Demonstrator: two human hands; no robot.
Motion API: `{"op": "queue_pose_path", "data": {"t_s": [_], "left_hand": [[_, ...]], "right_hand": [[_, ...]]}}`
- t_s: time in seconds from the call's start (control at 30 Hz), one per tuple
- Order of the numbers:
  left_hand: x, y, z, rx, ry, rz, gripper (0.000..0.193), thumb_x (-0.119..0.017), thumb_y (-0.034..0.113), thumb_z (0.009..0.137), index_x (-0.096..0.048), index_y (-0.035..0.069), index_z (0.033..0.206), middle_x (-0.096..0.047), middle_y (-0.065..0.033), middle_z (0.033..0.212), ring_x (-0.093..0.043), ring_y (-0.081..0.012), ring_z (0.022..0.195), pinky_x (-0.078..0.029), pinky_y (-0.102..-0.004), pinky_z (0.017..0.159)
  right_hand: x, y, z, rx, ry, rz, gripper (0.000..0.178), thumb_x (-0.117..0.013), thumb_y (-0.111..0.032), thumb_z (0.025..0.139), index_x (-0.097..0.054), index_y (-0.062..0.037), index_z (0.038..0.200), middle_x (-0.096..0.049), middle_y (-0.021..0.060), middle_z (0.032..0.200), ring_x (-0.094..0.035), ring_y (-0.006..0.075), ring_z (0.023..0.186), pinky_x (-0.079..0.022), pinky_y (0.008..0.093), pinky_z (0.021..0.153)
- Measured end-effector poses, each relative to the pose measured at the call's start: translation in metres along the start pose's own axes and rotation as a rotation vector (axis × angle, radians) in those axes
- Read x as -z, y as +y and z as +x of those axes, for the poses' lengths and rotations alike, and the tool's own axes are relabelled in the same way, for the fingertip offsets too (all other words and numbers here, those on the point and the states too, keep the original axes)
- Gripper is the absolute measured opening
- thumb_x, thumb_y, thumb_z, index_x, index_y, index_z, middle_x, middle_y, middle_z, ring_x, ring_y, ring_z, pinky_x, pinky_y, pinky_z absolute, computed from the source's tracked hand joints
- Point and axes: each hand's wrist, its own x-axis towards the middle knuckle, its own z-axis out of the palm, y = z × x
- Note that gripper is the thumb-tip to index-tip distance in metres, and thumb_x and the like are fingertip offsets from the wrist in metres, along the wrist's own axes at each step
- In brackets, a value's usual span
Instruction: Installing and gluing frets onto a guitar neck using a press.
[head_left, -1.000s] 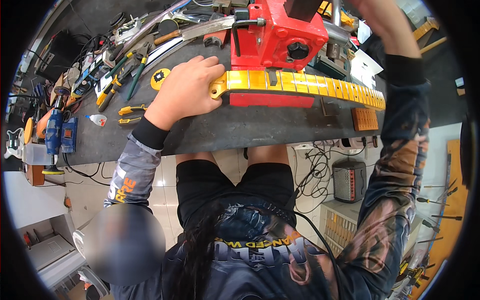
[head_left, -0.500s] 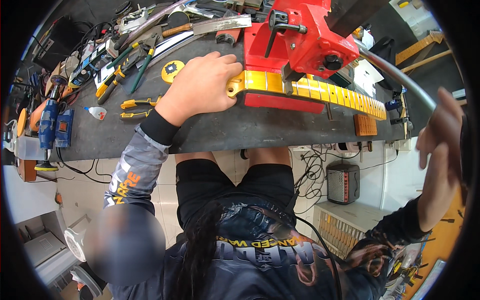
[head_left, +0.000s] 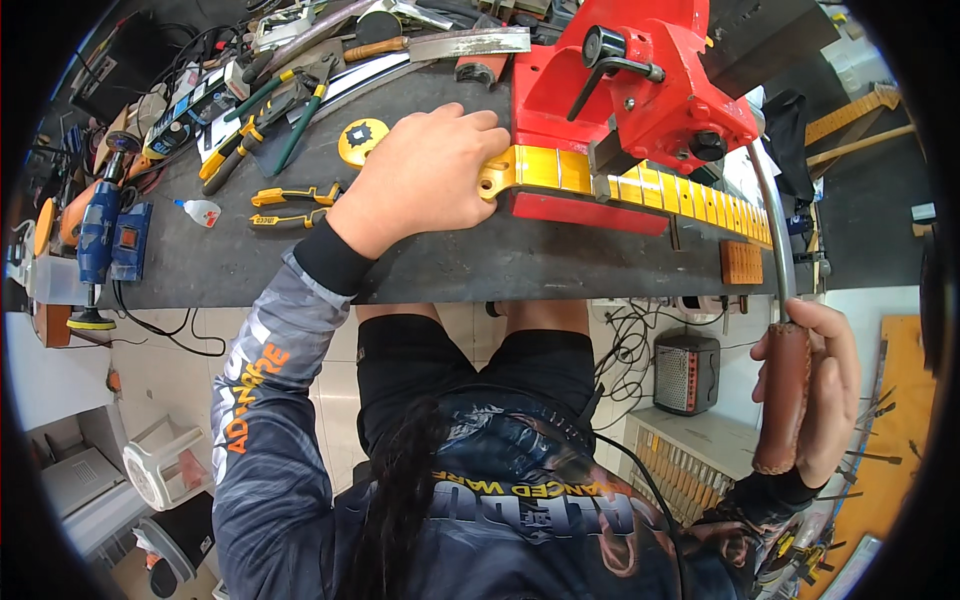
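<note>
A yellow maple guitar neck (head_left: 640, 186) lies across the jaws of a red press (head_left: 650, 95). A dark block of the press sits on its fretboard, and a red bar (head_left: 590, 213) shows below it. My left hand (head_left: 425, 175) is closed over the headstock, whose round yellow end (head_left: 360, 142) sticks out past the knuckles. At the lower right, my right hand (head_left: 825, 390) is round the brown leather grip (head_left: 785, 400) of the press's steel lever (head_left: 775, 230). That lever slants down past the bench's front edge.
Yellow-and-black pliers (head_left: 290, 207), a small white bottle (head_left: 203, 212) and green-handled cutters (head_left: 300, 125) lie left of my left hand. A blue rotary tool (head_left: 97, 235) stands at the far left. A drilled wooden block (head_left: 741, 262) sits near the bench's front edge.
The lever has swung down and toward me, with my right hand coming lower and inward; its leather grip now shows. My left hand stays on the headstock.
</note>
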Motion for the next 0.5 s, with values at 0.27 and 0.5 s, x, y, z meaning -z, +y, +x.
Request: {"op": "queue_pose_path", "data": {"t_s": [0.27,0.5], "left_hand": [[0.000,0.001,-0.002,0.013,-0.008,0.002,0.033,-0.084,0.022,0.074,-0.071,0.005,0.100,-0.071,-0.0112,0.107,-0.070,-0.0364,0.102,-0.061,-0.0497,0.087],[0.001,0.002,-0.001,0.011,-0.012,-0.008,0.033,-0.084,0.022,0.074,-0.071,0.005,0.100,-0.071,-0.0110,0.107,-0.070,-0.0359,0.102,-0.062,-0.0494,0.086]], "right_hand": [[-0.008,0.021,0.017,0.010,-0.199,-0.208,0.091,-0.074,-0.038,0.109,-0.031,0.0071,0.175,-0.073,0.0137,0.114,-0.071,0.0171,0.102,-0.057,0.0400,0.109],[-0.013,0.035,0.019,0.008,-0.232,-0.259,0.098,-0.078,-0.039,0.106,-0.028,0.0040,0.179,-0.075,0.0131,0.116,-0.072,0.0167,0.104,-0.056,0.0381,0.106]]}}
